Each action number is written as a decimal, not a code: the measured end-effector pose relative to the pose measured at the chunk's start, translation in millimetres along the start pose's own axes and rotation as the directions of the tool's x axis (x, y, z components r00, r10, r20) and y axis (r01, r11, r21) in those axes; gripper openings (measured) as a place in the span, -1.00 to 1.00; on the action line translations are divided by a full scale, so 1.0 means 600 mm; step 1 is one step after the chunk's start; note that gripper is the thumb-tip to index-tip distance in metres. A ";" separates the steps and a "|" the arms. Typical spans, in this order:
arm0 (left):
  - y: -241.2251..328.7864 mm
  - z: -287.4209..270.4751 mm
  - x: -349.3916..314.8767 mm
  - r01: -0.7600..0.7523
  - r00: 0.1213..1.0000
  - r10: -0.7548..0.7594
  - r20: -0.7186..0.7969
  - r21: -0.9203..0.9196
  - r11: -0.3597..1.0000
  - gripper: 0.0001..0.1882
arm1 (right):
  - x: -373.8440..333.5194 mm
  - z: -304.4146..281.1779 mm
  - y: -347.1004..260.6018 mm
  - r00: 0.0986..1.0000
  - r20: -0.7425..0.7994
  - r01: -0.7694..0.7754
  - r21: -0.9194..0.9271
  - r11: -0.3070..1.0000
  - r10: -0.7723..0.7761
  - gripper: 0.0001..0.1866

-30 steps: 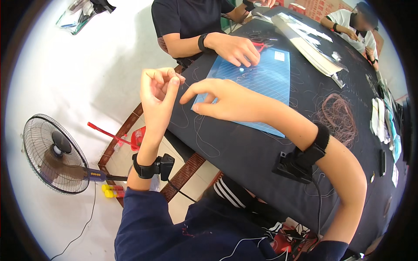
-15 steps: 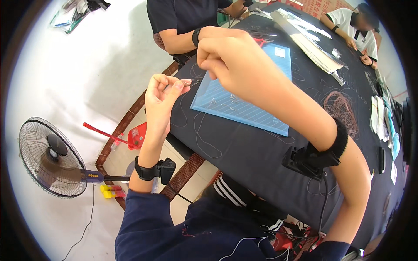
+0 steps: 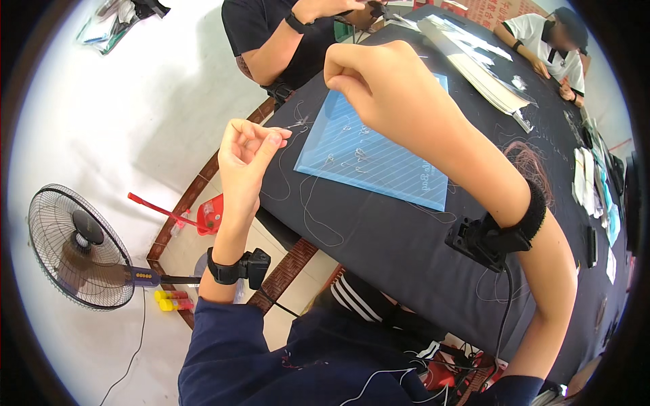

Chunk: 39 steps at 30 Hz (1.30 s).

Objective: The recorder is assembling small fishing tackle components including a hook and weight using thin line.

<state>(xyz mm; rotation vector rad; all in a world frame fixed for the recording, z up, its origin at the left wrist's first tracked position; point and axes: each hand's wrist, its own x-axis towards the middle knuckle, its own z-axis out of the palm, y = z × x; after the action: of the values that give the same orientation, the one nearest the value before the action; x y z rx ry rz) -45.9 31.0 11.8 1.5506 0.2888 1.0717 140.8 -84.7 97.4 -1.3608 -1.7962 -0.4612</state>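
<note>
one small hook (image 3: 300,126) (thin) in left hand (image 3: 248,147), right hand (image 3: 379,78) apart

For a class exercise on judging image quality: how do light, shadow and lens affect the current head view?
In the head view, the wall looks brightly lit, with a soft grey shadow; in the head view, a black border rings the fisheye image; in the head view, the thin item at the left fingers is too fine to identify.

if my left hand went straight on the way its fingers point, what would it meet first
Most likely the blue sheet, which lies to the right of the left hand. If the hand is raised, it could pass over the sheet; depth is unclear.
</note>
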 end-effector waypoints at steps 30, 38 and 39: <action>0.019 0.035 0.007 0.001 0.996 0.013 0.089 -0.158 0.987 -0.79 | -0.013 0.011 -0.018 0.954 0.245 -0.232 0.242 0.942 0.172 -0.94; -0.005 0.007 0.031 -0.080 0.996 0.081 0.033 -0.029 0.996 -0.80 | -0.004 -0.027 -0.013 0.984 0.150 -0.127 0.231 0.964 0.094 -0.95; -0.016 -0.003 0.040 -0.049 0.998 0.046 0.052 0.047 0.998 -0.82 | -0.002 -0.040 -0.015 0.989 0.132 -0.086 0.179 0.980 0.062 -0.95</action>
<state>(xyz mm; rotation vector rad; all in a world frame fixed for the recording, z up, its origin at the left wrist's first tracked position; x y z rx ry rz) -30.5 51.7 14.1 1.6325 0.2456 1.0673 141.8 -105.0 112.6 -1.3469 -1.8332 -0.1671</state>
